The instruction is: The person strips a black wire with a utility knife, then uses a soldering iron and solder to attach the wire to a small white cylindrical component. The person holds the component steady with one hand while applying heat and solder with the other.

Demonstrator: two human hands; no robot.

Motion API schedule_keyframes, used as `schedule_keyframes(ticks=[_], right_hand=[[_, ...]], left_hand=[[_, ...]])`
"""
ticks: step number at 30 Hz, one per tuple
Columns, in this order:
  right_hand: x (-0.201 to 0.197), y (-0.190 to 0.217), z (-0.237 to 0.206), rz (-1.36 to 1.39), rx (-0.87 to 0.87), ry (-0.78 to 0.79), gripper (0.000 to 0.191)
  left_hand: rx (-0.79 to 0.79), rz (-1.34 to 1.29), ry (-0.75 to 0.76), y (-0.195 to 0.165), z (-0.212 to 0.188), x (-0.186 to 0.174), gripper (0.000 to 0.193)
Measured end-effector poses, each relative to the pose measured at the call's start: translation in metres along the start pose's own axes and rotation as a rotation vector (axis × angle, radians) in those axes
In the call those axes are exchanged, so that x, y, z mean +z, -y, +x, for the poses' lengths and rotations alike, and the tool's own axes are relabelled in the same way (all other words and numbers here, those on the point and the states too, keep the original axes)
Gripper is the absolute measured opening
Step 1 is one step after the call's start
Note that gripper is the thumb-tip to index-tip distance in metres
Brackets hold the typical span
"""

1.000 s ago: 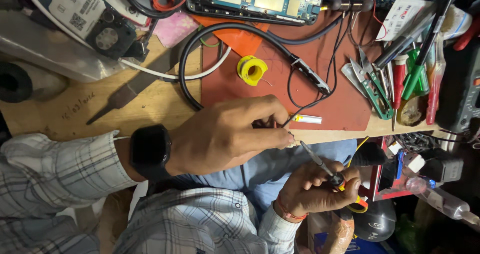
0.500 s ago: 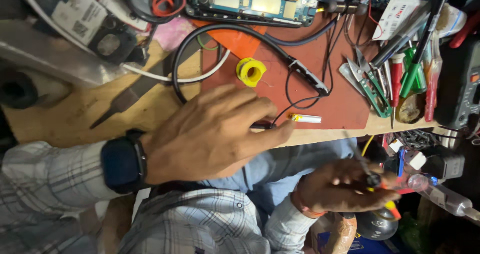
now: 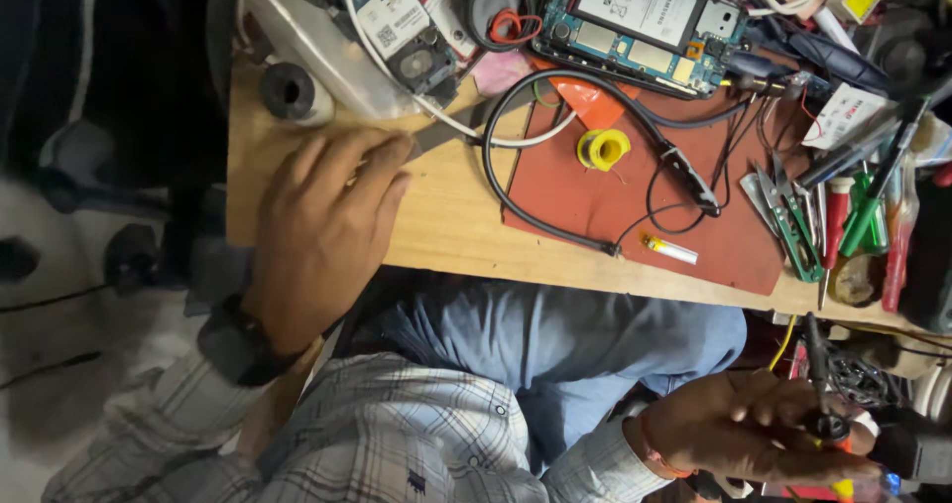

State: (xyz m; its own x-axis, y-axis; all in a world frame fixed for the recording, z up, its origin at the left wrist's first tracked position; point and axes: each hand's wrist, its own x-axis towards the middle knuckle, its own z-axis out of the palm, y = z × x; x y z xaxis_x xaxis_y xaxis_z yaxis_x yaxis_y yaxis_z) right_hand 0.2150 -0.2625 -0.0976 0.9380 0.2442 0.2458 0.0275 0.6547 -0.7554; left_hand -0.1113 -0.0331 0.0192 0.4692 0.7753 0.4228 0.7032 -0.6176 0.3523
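Observation:
My left hand (image 3: 327,215), with a dark watch (image 3: 236,342) on the wrist, lies palm down on the wooden table (image 3: 446,225). Its fingertips touch the end of a flat dark metal tool (image 3: 446,134), just below a black roll (image 3: 288,91). My right hand (image 3: 744,429) is low at the right, below the table's edge and over my lap. It grips a soldering iron (image 3: 821,404) with a dark shaft and an orange and yellow handle. A black neckband earphone cable (image 3: 555,156) loops over the red mat (image 3: 645,195), next to a yellow solder spool (image 3: 602,149).
An opened phone with its circuit board (image 3: 645,22) lies at the back. Cutters, screwdrivers and pens (image 3: 843,220) crowd the mat's right side. A small white and yellow cell (image 3: 669,249) lies near the mat's front edge. A grey plastic shell (image 3: 317,52) lies at the back left.
My left hand has left the mat's front edge, moved left and settled flat on the bare wood. My right hand has dropped lower and to the right with the soldering iron.

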Motion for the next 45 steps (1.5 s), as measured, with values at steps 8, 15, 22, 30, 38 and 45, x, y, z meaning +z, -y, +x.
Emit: schedule_keyframes(ticks=[8, 15, 22, 30, 38, 45], right_hand=[[0.008, 0.025, -0.004, -0.112, -0.142, -0.026, 0.034], [-0.001, 0.024, -0.010, -0.123, -0.200, 0.032, 0.039], [0.018, 0.023, -0.024, -0.557, -0.390, -0.031, 0.042], [0.013, 0.016, -0.045, -0.507, -0.267, -0.005, 0.048], [0.029, 0.001, -0.057, -0.493, -0.119, 0.061, 0.034], [0.047, 0.000, -0.065, -0.537, -0.064, 0.097, 0.027]], left_hand=[[0.146, 0.008, 0.218, 0.030, -0.028, -0.021, 0.019], [-0.414, -0.204, 0.366, 0.040, -0.055, -0.039, 0.025], [-0.628, -0.223, 0.497, -0.006, -0.013, -0.038, 0.018], [0.260, -0.529, 0.434, -0.089, 0.063, 0.048, 0.012], [0.362, -0.478, 0.347, -0.089, 0.079, 0.055, 0.007], [0.501, -0.456, 0.381, -0.079, 0.080, 0.060, 0.022]])
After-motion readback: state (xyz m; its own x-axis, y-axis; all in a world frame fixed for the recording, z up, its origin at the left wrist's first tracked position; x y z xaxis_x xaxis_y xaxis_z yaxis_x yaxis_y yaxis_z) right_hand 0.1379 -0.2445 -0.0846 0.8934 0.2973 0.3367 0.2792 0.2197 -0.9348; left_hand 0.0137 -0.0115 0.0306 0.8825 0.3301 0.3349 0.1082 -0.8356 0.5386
